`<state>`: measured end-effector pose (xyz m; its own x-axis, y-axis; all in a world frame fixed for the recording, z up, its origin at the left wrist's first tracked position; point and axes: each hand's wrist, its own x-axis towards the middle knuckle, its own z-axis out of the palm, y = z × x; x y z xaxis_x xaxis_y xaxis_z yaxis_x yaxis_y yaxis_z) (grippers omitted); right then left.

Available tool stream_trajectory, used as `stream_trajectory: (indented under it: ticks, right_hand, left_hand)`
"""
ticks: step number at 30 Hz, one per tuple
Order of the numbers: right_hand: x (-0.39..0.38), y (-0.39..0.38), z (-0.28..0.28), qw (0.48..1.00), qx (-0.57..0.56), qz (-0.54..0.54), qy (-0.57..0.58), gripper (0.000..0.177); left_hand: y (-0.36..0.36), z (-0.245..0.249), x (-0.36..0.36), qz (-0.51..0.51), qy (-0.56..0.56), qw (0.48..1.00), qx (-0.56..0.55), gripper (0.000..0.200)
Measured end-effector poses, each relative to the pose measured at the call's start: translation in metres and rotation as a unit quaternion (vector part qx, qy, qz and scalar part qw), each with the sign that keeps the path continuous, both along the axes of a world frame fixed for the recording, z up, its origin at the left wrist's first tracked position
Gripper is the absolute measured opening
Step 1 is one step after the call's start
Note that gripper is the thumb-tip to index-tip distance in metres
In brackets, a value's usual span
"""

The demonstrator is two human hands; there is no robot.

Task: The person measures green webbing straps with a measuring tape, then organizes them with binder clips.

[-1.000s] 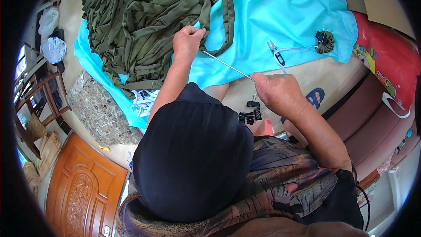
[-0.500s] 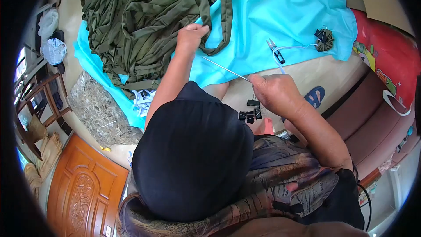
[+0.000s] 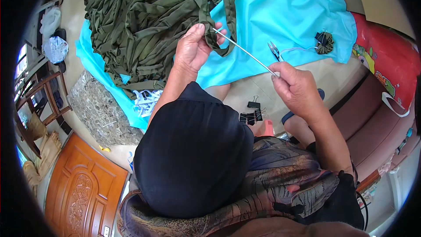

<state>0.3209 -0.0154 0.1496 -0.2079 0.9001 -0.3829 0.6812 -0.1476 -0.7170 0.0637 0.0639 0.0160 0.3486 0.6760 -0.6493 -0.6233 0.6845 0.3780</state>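
My left hand [image 3: 193, 48] holds the end part of an olive-green fabric strap [image 3: 206, 15], with thumb and fingers on either side of it. A thin metal rod [image 3: 246, 52] is pinched at its lower end by my right hand [image 3: 294, 88]. The rod slants up and left, its tip overlapping the strap and the fingers of my left hand. A big heap of olive-green straps [image 3: 140, 26] lies left of the hands on a turquoise cloth [image 3: 258, 4]. Close above my right hand lie small black-handled thread snips [image 3: 274, 52].
A rolled green fabric bundle [image 3: 325, 44] with a binder clip and a thin white cord sits on the cloth at right. Several black binder clips [image 3: 252, 116] lie on the floor. White strips [image 3: 147, 102] lie left of my left arm. A brown cushioned seat [image 3: 372, 114] stands at right.
My right hand has moved right with the rod and raised its tip to the strap. My left hand has turned, its fingers now showing beyond the strap.
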Motion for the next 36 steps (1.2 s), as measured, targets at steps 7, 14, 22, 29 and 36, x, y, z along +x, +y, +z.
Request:
stream_trajectory:
  ticks: [7, 14, 22, 29, 36]
  right_hand:
    - [-0.013, -0.001, -0.005, 1.000, 0.016, 0.006, -0.012, 0.016]
    - [-0.019, 0.001, -0.009, 0.997, 0.040, 0.027, -0.063, 0.017]
    - [-0.035, 0.004, -0.033, 0.996, 0.011, -0.069, -0.053, 0.026]
    - [-0.036, 0.027, -0.077, 0.922, -0.157, -0.294, 0.197, 0.022]
    - [-0.032, 0.008, -0.073, 0.985, 0.046, -0.165, 0.033, 0.021]
  left_hand:
    - [-0.003, 0.004, 0.009, 0.001, 0.023, 0.999, 0.035, 0.030]
    - [-0.005, 0.006, 0.012, -0.038, 0.019, 0.998, 0.048, 0.026]
    - [-0.016, 0.006, 0.029, -0.162, 0.104, 0.980, 0.049, 0.011]
    - [-0.011, 0.017, 0.041, -0.408, 0.174, 0.876, 0.190, 0.017]
    - [0.021, 0.010, 0.039, -0.144, 0.060, 0.987, -0.033, 0.027]
